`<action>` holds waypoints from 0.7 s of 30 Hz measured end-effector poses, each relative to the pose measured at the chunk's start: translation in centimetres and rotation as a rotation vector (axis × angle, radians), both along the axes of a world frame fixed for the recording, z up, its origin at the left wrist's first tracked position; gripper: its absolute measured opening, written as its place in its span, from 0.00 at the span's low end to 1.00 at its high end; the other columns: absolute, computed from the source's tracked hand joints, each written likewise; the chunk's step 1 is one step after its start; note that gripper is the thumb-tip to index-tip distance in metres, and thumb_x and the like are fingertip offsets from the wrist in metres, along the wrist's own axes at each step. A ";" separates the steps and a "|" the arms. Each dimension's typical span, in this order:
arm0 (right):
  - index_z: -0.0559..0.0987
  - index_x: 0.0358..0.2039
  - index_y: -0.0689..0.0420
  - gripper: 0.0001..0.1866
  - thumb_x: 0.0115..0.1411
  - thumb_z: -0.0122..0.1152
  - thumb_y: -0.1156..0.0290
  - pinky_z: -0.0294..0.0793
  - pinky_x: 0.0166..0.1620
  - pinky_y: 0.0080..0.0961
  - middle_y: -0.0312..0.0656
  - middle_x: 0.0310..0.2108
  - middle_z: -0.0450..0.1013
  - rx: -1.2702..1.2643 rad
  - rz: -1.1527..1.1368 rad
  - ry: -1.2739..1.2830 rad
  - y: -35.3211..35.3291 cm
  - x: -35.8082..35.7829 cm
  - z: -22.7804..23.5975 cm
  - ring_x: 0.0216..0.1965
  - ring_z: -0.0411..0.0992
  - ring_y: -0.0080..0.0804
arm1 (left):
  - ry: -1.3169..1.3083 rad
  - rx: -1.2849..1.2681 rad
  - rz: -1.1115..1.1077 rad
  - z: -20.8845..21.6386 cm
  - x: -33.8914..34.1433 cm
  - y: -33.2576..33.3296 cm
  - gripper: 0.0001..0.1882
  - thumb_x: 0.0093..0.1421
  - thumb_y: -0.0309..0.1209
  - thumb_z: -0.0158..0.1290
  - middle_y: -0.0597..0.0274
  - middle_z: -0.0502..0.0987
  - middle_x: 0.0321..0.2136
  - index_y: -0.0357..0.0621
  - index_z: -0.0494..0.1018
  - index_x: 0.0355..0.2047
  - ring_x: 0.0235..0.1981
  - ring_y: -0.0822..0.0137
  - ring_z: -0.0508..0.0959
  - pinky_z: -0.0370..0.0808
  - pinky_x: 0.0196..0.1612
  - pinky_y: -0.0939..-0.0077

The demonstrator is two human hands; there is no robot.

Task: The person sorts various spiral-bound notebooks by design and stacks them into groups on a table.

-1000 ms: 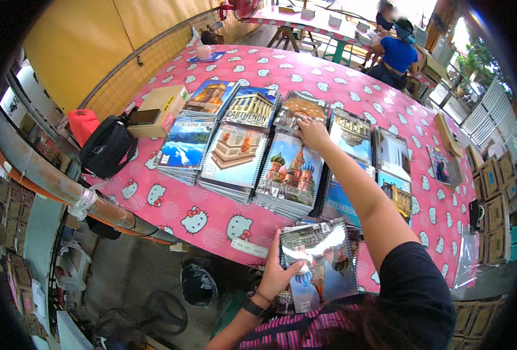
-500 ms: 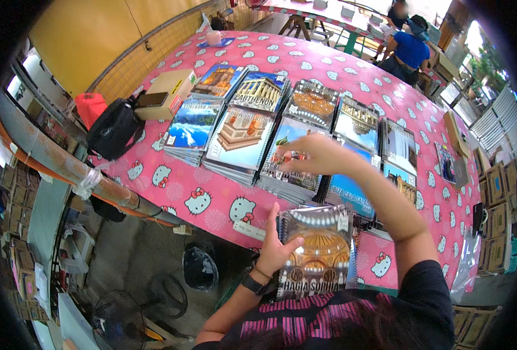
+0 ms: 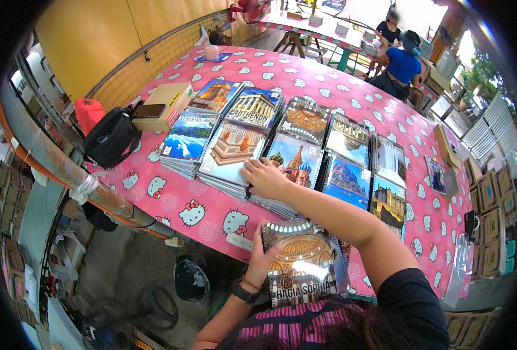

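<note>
My left hand (image 3: 262,256) grips a small stack of spiral-bound notebooks by its left side, close to my body. The top notebook (image 3: 302,265) has a glossy cover of a golden domed interior. My right arm stretches across the table, and my right hand (image 3: 265,179) rests at the near left part of the onion-dome notebook stack (image 3: 298,158). Its fingers are spread, with the tips at the border of the neighbouring brown-building notebook stack (image 3: 233,153); the thumb is hidden. Just right of my forearm lies a blue-sea cliff notebook stack (image 3: 346,182).
More notebook stacks stand in two rows, including one with a columned temple (image 3: 252,106) and a waterfall one (image 3: 189,135). Left are a black bag (image 3: 112,135) and a cardboard box (image 3: 166,99) bearing a phone. A rusty pipe (image 3: 107,201) runs along the left. Two people sit far back.
My right hand has come down and left from above the onion-dome stack to its near left edge. The left hand keeps hold of its notebooks. The view has shifted slightly.
</note>
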State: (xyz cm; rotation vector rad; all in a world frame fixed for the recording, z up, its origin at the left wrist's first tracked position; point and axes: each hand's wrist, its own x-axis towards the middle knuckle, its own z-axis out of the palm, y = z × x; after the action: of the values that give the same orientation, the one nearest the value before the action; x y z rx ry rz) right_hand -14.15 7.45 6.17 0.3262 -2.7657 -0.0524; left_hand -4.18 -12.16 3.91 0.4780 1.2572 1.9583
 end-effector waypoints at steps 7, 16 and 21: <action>0.76 0.26 0.55 0.06 0.46 0.56 0.69 0.72 0.35 0.36 0.41 0.27 0.72 -0.109 0.165 0.196 1.7 -0.2 5.4 0.32 0.72 0.40 | 0.695 -0.275 0.010 1.0 0.8 -0.4 0.53 0.51 0.38 0.59 0.48 0.46 0.62 0.38 0.33 0.63 0.61 0.59 0.50 0.48 0.62 0.67; 0.69 0.50 0.57 0.34 0.42 0.68 0.59 0.52 0.60 0.38 0.47 0.52 0.63 -0.774 0.001 -0.424 0.8 27.9 12.0 0.57 0.56 0.46 | -0.247 0.220 -0.101 1.9 2.4 0.1 0.35 0.60 0.35 0.46 0.53 0.60 0.54 0.44 0.41 0.63 0.53 0.60 0.66 0.65 0.54 0.66; 0.40 0.63 0.60 0.59 0.39 0.70 0.57 0.41 0.63 0.34 0.55 0.63 0.42 -1.636 -0.697 -0.037 -2.1 32.1 0.2 0.64 0.43 0.45 | 0.888 -0.247 -0.091 0.3 2.8 2.3 0.53 0.49 0.37 0.59 0.43 0.42 0.62 0.43 0.33 0.63 0.63 0.50 0.48 0.46 0.62 0.56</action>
State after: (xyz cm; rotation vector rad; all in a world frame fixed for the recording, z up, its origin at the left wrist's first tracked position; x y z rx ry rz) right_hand 17.96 5.37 6.36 -0.9966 -1.8915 1.8000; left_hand -1.39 -9.83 4.25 1.3326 1.9277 1.4960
